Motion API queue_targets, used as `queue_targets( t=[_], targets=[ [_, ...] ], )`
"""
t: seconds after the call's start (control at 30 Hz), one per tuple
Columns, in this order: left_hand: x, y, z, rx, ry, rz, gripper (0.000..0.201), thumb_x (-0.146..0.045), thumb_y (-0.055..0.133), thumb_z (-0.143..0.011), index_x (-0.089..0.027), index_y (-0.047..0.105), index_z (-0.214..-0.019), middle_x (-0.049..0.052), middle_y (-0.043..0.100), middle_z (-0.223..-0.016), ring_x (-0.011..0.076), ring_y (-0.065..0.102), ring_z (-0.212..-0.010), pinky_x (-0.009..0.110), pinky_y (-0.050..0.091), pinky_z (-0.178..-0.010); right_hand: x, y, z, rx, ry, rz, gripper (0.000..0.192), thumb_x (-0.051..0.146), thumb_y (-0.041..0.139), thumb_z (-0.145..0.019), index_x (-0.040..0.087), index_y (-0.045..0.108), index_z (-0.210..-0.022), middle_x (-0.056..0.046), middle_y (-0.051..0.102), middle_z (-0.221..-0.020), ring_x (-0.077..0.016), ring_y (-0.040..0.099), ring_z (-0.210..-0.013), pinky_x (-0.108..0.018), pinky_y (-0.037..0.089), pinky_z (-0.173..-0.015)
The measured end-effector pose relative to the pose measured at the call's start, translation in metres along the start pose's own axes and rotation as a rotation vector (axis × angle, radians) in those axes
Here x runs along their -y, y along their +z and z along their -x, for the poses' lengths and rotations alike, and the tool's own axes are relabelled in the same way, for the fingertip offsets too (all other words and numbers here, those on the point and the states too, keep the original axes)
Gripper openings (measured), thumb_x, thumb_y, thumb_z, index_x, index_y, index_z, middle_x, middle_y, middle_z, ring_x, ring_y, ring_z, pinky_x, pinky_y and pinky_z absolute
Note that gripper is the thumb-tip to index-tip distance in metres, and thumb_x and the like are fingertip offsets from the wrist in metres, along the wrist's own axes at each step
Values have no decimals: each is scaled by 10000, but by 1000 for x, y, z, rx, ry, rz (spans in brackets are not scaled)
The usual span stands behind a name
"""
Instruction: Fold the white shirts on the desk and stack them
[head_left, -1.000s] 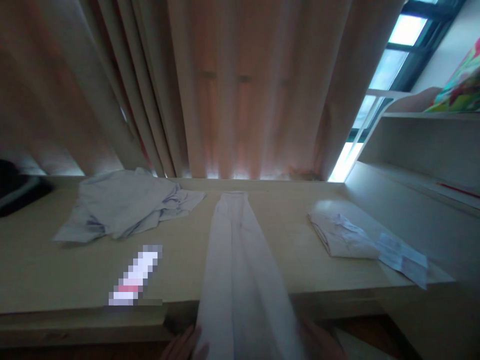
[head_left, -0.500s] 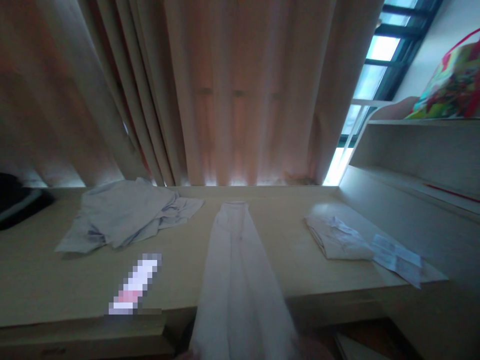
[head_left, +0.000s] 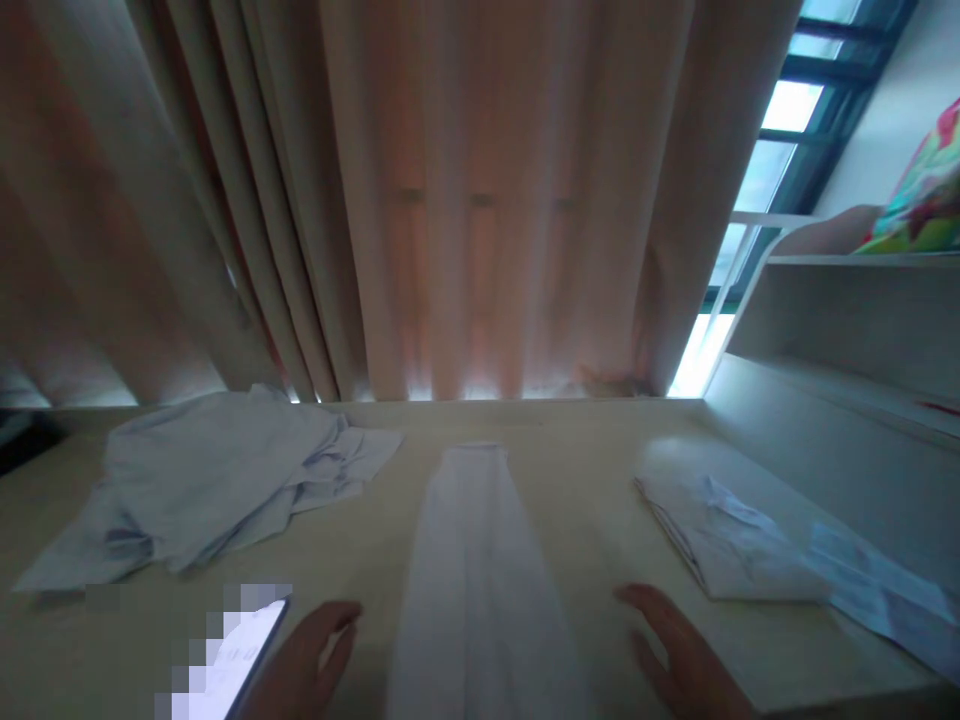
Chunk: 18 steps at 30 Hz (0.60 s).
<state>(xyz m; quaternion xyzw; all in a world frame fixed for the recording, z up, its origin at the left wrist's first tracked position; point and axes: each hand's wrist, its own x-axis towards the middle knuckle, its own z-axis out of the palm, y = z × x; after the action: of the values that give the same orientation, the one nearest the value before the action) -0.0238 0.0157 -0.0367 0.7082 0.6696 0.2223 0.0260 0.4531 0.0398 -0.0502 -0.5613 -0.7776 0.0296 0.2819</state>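
Observation:
A long white garment (head_left: pixel 480 600), folded into a narrow strip, lies flat from the middle of the table down to the bottom edge of the view. To its left my left hand (head_left: pixel 306 665) hovers with fingers loosely bent and apart, holding nothing, beside a lit phone-like screen (head_left: pixel 240 650) that is partly pixelated. On the other side my right hand (head_left: pixel 679 655) is also open and empty, its fingertips pointing toward the garment. Neither hand touches the cloth. What the garment is exactly, I cannot tell.
A crumpled white cloth (head_left: pixel 217 470) spreads over the table's left side. A folded white garment (head_left: pixel 739 540) and some clear packaging (head_left: pixel 877 580) lie at the right. Curtains (head_left: pixel 480 200) hang behind the table (head_left: pixel 570 470); a shelf unit (head_left: pixel 847 390) bounds the right.
Both hands have come up from the bottom edge, where they were at the garment's lower part, and now stand apart on either side of it. The view has moved closer to the table.

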Motion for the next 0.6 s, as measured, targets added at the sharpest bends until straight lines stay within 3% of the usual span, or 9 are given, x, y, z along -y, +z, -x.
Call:
queue_targets(
  t=[0.07, 0.13, 0.23, 0.3, 0.43, 0.53, 0.6],
  targets=[
    [-8, 0, -68, 24, -88, 50, 429, -369, 293, -835, -206, 642, -1023, 66, 690, -1075, 204, 635, -1002, 352, 496, -911, -1, 18, -65, -35, 23, -33, 340, 314, 462, -840, 217, 596, -1136, -93, 620, -1182, -223, 566, -1117, -412, 462, -970],
    [-20, 8, -136, 106, -79, 41, 432, -359, 261, -850, -195, 641, -973, 83, 693, -1052, 199, 631, -1000, 343, 481, -909, -1, 43, -130, -57, 17, -95, 316, 294, 445, -847, 193, 581, -1114, -99, 635, -1113, -203, 602, -1020, -389, 485, -916],
    [-34, 37, -223, 141, -37, -72, 376, -336, 295, -859, -207, 636, -952, 83, 693, -1030, 193, 621, -1002, 330, 460, -897, -2, 88, -218, -47, 64, -145, 308, 258, 443, -849, 160, 548, -1122, -99, 634, -1049, -162, 614, -853, -331, 505, -810],
    [-36, 66, -268, 148, -25, -123, 339, -331, 338, -860, -206, 627, -988, 87, 683, -1047, 190, 609, -1020, 320, 444, -897, -1, 119, -266, -29, 94, -109, 330, 251, 459, -850, 121, 537, -1143, -120, 614, -1102, -163, 599, -902, -319, 471, -854],
    [-25, 131, -330, 175, -31, -155, 389, -321, 324, -885, -156, 546, -1159, 131, 608, -1183, 190, 549, -1109, 309, 405, -928, 2, 176, -325, 76, 61, 68, 412, 310, 460, -870, 108, 495, -1228, -140, 575, -1183, -198, 539, -1061, -327, 396, -930],
    [-15, 167, -352, 208, -27, -183, 384, -333, 336, -885, -156, 556, -1146, 127, 604, -1159, 197, 543, -1097, 306, 404, -918, -2, 207, -340, 138, 55, 108, 374, 282, 483, -846, 147, 524, -1193, -122, 579, -1141, -217, 529, -1049, -334, 392, -898],
    [-11, 179, -357, 227, -21, -202, 351, -346, 359, -875, -177, 594, -1074, 112, 619, -1100, 200, 560, -1048, 302, 420, -881, -8, 220, -343, 161, 74, 116, 339, 251, 482, -834, 165, 539, -1157, -111, 572, -1110, -211, 540, -1002, -320, 399, -855]
  ],
)
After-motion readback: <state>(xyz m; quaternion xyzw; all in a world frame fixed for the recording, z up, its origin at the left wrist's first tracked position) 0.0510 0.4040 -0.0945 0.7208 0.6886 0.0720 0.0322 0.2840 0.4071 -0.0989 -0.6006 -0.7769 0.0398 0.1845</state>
